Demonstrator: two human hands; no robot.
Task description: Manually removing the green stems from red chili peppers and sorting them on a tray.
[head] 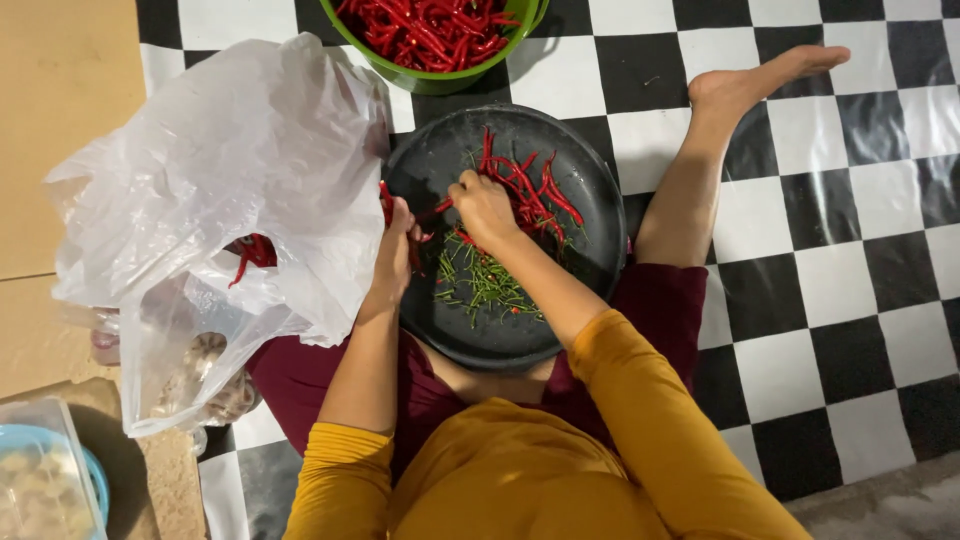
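Down at the far left edge sits a clear plastic container with pale contents, resting on the tan floor. Just right of it, a big crumpled translucent plastic bag billows up, with a few red chillies showing through its folds and a second clear bag of pale brownish lumps tucked below it.

Next along, the left hand is curled beside the bag's edge, at the rim of the round black tray. Its fingers are closed around a small clutch of red chillies, though exactly how many it grips cannot be told. The right hand is over the middle of the tray, fingers pinched tight on a single red chilli that points toward the left hand; the two hands sit close together, not quite touching.

On the tray itself, a loose pile of long red chillies lies at the upper right, and a scatter of thin green stems spreads below the right hand. Above the tray, a green plastic bowl brims with more red chillies. Further right, a bare foot rests on the black-and-white chequered floor mat.
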